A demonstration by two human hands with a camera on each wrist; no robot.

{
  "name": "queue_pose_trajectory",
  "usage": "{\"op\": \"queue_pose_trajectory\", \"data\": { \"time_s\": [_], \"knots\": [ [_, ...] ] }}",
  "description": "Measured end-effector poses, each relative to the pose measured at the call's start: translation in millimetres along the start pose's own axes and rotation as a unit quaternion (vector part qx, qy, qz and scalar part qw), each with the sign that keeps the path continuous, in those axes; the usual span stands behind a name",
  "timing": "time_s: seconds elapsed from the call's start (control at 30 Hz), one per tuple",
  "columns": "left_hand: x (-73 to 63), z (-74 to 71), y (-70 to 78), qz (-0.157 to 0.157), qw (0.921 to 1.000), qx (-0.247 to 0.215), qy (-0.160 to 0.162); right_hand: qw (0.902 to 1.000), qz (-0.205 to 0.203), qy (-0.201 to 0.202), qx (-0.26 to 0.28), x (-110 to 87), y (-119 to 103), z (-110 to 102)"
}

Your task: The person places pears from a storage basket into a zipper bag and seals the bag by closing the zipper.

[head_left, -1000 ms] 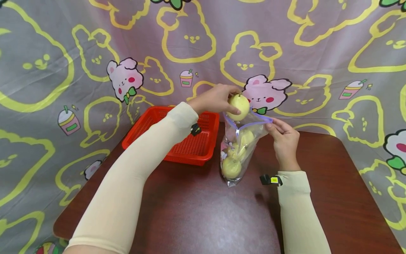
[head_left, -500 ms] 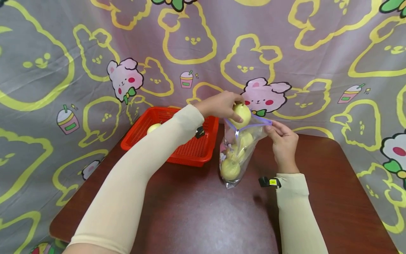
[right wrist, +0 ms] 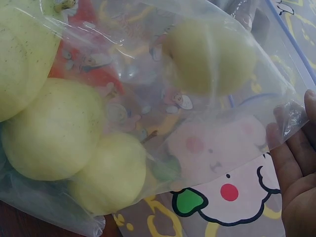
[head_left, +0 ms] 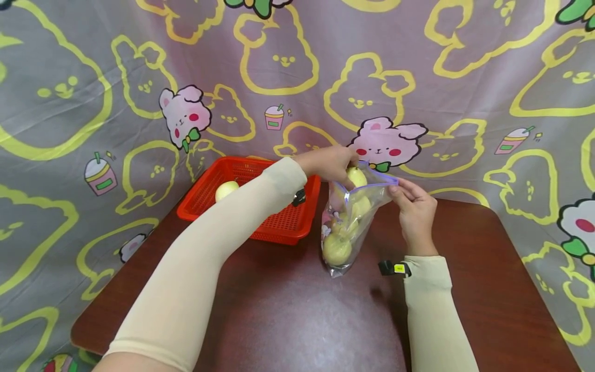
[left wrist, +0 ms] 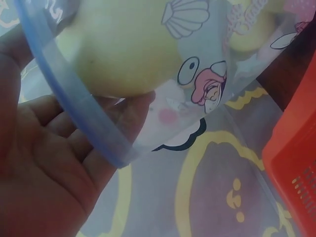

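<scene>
A clear zip-lock bag (head_left: pixel 358 243) with a purple zip hangs upright, and several pale yellow pears (head_left: pixel 337 249) lie in its lower part. My left hand (head_left: pixel 331 163) grips another pear (head_left: pixel 357 177) inside the bag's mouth. In the left wrist view, the fingers pass beyond the purple zip strip (left wrist: pixel 74 106) and lie under that pear (left wrist: pixel 128 49). At the bag's right corner, my right hand (head_left: pixel 415 212) pinches the edge between thumb and fingers and spreads the mouth. The right wrist view shows the held pear (right wrist: pixel 212 59) above the lower ones.
A red plastic basket (head_left: pixel 279 238) stands left of the bag, partly covered by my left arm. One pear (head_left: pixel 226 189) shows in it. Both stand on a dark red-brown table (head_left: pixel 297 320). A cartoon-print curtain (head_left: pixel 297 111) rises behind the table.
My left hand has come down with the pear, from above the bag's mouth to inside it. The pear in the basket has come into sight. The right hand stays nearly still.
</scene>
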State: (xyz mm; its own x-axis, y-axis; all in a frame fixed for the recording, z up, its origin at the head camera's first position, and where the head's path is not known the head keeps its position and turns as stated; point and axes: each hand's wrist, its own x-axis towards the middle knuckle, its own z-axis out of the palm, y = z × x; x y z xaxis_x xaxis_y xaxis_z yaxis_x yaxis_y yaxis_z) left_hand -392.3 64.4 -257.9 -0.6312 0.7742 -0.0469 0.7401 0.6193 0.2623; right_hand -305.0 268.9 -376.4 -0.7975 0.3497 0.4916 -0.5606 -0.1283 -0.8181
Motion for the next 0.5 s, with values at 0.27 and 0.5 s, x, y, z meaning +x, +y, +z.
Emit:
{"op": "queue_pose_trajectory", "data": {
  "time_s": [0.27,0.5],
  "knots": [
    [-1.2,4.2,-0.4,0.003,0.9999,0.010,-0.009,1.0000,0.000,-0.004,0.002,0.5,1.1,1.4],
    [0.1,4.1,0.3,0.005,0.9989,-0.004,-0.046,1.0000,0.001,0.000,0.005,-1.3,-0.2,2.0]
  ]
}}
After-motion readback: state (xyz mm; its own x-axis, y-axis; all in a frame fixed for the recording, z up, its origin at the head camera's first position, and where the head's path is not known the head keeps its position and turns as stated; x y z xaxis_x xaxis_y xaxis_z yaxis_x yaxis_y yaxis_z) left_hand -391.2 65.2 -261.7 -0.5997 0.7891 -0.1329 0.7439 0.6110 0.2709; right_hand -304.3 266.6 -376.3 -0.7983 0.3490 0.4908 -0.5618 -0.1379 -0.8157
